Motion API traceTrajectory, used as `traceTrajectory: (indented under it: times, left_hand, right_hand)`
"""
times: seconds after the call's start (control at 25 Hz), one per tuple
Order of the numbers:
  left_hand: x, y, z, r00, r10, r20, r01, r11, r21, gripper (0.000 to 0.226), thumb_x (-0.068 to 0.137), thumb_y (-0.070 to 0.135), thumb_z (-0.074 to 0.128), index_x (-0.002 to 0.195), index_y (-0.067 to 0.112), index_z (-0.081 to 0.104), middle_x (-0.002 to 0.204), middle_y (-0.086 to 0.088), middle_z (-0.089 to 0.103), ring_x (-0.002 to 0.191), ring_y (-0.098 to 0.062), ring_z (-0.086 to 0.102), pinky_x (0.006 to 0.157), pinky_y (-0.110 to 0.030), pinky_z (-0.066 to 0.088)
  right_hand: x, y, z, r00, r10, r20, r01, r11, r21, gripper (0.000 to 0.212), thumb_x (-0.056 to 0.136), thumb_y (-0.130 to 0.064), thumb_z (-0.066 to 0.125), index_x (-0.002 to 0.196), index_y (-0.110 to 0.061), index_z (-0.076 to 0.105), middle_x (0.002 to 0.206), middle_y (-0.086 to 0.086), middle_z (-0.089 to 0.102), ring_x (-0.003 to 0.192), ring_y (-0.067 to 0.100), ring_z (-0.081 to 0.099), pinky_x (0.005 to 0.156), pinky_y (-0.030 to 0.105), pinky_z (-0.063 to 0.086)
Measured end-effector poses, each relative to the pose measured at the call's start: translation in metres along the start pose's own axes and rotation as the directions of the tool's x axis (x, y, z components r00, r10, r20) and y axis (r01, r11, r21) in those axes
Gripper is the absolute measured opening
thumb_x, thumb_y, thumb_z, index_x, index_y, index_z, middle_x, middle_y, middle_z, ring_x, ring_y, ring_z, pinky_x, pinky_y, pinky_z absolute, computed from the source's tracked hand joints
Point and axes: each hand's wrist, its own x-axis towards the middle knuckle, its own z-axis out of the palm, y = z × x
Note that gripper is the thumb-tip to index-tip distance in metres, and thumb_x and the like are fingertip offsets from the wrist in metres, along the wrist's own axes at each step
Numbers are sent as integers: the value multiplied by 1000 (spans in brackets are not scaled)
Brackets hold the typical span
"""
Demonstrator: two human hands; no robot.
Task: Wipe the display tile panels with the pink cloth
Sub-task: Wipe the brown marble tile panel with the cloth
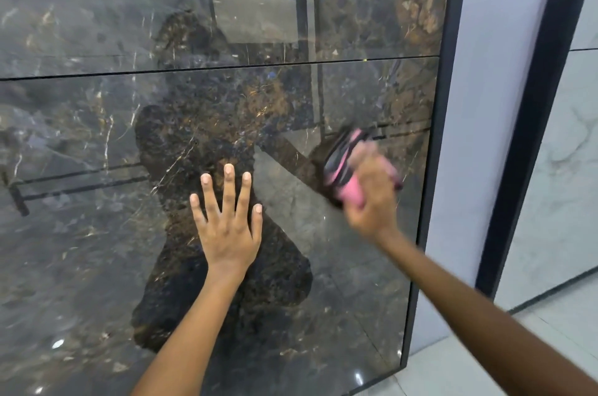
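A glossy dark marble display tile panel (97, 250) fills most of the head view, with a thin horizontal joint across its upper part. My left hand (228, 227) presses flat on the panel near its middle, fingers straight and spread. My right hand (372, 195) grips the bunched pink cloth (349, 188) against the panel's right side, close to the black frame. The right hand and cloth are motion-blurred. The cloth's reflection shows in the gloss beside it.
A black frame edge (433, 169) bounds the panel on the right. Beyond it stands a pale wall strip (492, 104), then another black-framed light marble panel (566, 185). Light floor tiles (469, 369) lie at the lower right.
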Motion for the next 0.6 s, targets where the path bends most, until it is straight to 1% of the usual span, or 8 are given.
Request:
traceTrajectory:
  times: [0.04,0.08,0.12,0.16,0.24,0.32,0.44,0.6]
  left_hand:
    - [1,0,-1,1000,3,3,-3,1000,0,56,104,40,28,155,19,19,165,2,-7,151,-28,-9,121,-50,-2]
    - [2,0,-2,1000,2,10,-2,1000,0,56,104,40,28,155,19,18,165,2,-8,151,-27,-10,121,-50,-2]
    - [0,-1,-4,1000,-2,17,2,1000,-6,56,104,40,28,155,19,18,164,2,-8,151,-27,-10,121,-49,-2]
    - [-2,0,-5,1000,-4,17,4,1000,-15,56,104,39,29,155,19,18,165,2,-8,151,-27,-10,121,-49,-2]
    - [-7,-1,-4,1000,1,4,-1,1000,-18,57,104,39,31,156,20,17,165,2,-5,151,-28,-8,121,-49,-2]
    - [-6,-3,-1,1000,9,-14,-9,1000,-10,58,104,39,31,157,21,14,165,1,-4,151,-28,-7,121,-49,-2]
    - [1,1,2,1000,-2,-31,1,1000,-26,58,104,38,32,157,23,14,165,3,-4,151,-26,-8,121,-48,-2]
    - [-16,19,2,991,-133,14,133,989,-63,61,103,35,34,157,23,8,164,5,-11,150,-24,-12,121,-46,-6]
  right_hand:
    - [-46,-11,10,943,-256,211,274,960,-57,79,71,0,60,145,-7,33,152,11,33,138,30,34,110,46,37]
    - [-83,-16,12,767,-479,427,545,837,-41,85,68,-1,65,146,-11,31,152,5,32,138,26,34,112,45,35]
    - [-101,-12,8,590,-590,551,697,717,21,88,68,-1,67,146,-14,31,152,0,33,138,22,34,113,42,34]
    - [-95,1,-1,521,-644,560,739,669,81,84,70,0,66,146,-16,33,150,-2,36,136,21,37,111,40,38]
    - [-39,29,-20,735,-554,392,602,799,-1,67,78,-1,57,142,-12,39,142,7,46,129,22,44,103,41,46]
    - [40,63,-50,982,-174,68,179,981,-75,62,82,-7,53,142,-4,40,145,15,44,135,18,40,109,39,41]
    - [60,82,-54,903,341,-261,-338,940,57,70,82,-6,51,148,-5,31,156,11,28,145,19,25,116,42,32]
    - [-137,22,5,920,378,103,-376,926,-37,79,87,-12,54,153,-9,11,163,-3,3,150,25,6,112,63,23]
